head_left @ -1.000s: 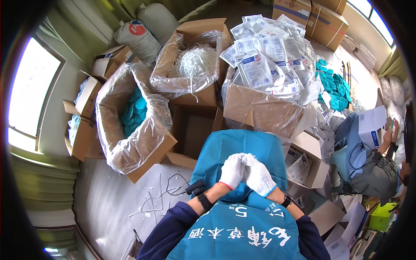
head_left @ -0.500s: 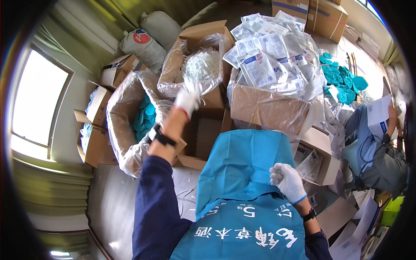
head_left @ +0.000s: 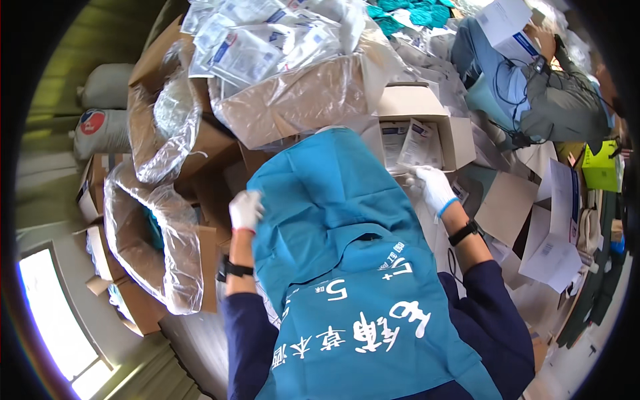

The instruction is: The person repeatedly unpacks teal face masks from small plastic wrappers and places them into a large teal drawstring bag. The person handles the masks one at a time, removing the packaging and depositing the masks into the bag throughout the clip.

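- Comparing with half a second ago: the left hand (head_left: 246, 211), then stretched out to the plastic-lined box ahead on the left, has come back to the left edge of the teal cloth (head_left: 327, 220); its grip looks curled on that edge, though the fingers are partly hidden.
- The right hand (head_left: 433, 189), earlier closed near the cloth's right side, has moved forward to the small open white carton (head_left: 417, 123); its gloved grip is loosely together at the carton's front rim, and I cannot tell whether it pinches a packet.
- The teal cloth lies spread between both grips, over the person's lap, joining an apron with white characters nearer the body.
- Inside the carton, just beyond the right grip, stand flat white packets (head_left: 415, 141) with blue-edged labels.
- Ahead of both grips, a large cardboard box lined with clear plastic (head_left: 300, 100) is heaped with flat white-and-blue sachets (head_left: 253, 50).
- Left of the left grip, two more plastic-lined cardboard boxes (head_left: 157, 247) stand open, one showing teal fabric inside.
- Far left of it, a white sack with a round red-and-blue label (head_left: 93, 127).
- Right of the right grip lie loose white sheets (head_left: 553, 233), a brown card and a yellow-green box (head_left: 600, 167).
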`<state>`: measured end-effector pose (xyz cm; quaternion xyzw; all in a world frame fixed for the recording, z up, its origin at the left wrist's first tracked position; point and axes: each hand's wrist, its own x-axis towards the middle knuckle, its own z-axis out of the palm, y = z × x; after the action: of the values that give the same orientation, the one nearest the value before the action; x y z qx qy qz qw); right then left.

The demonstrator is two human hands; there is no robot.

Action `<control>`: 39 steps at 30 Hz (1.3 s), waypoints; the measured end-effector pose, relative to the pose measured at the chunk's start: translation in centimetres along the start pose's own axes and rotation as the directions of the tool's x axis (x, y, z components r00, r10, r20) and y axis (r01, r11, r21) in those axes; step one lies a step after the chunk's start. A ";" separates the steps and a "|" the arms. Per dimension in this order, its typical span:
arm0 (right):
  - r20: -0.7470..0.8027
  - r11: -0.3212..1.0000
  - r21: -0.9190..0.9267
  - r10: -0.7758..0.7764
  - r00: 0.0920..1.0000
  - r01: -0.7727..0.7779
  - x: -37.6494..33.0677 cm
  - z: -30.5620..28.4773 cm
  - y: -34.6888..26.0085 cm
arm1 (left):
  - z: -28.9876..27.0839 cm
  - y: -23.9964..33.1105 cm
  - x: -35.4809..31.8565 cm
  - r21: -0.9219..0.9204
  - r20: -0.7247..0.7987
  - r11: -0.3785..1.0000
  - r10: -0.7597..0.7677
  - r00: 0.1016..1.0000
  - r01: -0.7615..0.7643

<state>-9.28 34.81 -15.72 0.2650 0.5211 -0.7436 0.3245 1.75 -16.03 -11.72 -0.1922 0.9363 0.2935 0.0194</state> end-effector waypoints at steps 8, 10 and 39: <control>-0.456 0.487 -0.845 -0.435 0.777 -0.223 10.3 -1.4 -1.4 | 4.3 4.9 -3.3 -0.387 -0.069 0.872 -0.351 0.934 0.299; -0.556 0.474 -0.799 -0.345 0.756 -0.370 11.5 1.0 -2.7 | 3.8 5.1 -3.2 -0.398 -0.024 0.850 -0.386 0.922 0.345; -0.352 0.620 -0.784 -0.401 0.846 -0.033 20.4 -5.3 -1.1 | 4.0 6.8 -2.8 -0.378 -0.099 0.850 -0.432 0.897 0.368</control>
<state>-23.05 35.93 -31.69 0.2266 0.8753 -0.3880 0.1790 1.47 -7.72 -10.93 -0.4094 0.8060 0.4258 -0.0390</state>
